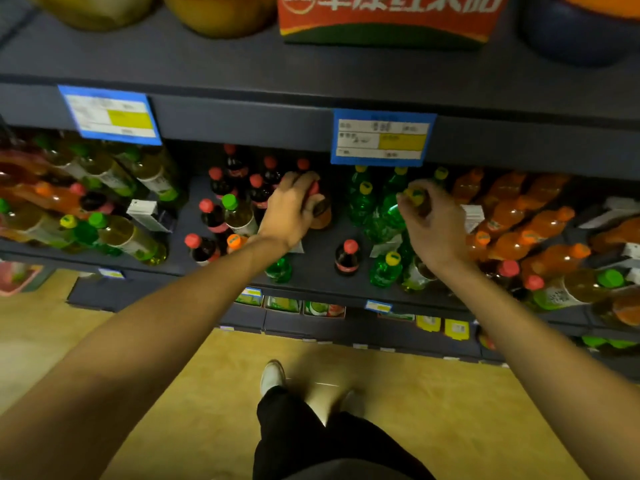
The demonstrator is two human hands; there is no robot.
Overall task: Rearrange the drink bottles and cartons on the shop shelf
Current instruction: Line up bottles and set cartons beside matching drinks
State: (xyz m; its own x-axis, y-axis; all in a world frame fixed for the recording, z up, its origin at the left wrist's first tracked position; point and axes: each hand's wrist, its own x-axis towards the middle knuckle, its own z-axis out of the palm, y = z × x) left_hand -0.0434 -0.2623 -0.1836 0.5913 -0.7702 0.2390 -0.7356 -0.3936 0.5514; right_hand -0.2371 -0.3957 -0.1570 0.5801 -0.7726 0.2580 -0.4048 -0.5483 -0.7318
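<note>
My left hand (294, 209) grips the neck of a red-capped dark cola bottle (320, 211) on the middle shelf (311, 265). More red-capped cola bottles (221, 183) stand behind and to its left, and a single one (347, 258) stands near the shelf's front. My right hand (433, 223) pinches the yellow cap of a green bottle (393, 216) among other green bottles (362, 199). Orange bottles (519, 230) fill the shelf to the right.
Yellow-green tea bottles (114, 181) and mixed bottles crowd the left section. Blue price tags (381, 138) hang on the upper shelf's edge, with a red carton (384, 19) above. Lower shelves hold small cartons (284, 304). My legs and shoe (272, 375) stand on the yellow floor.
</note>
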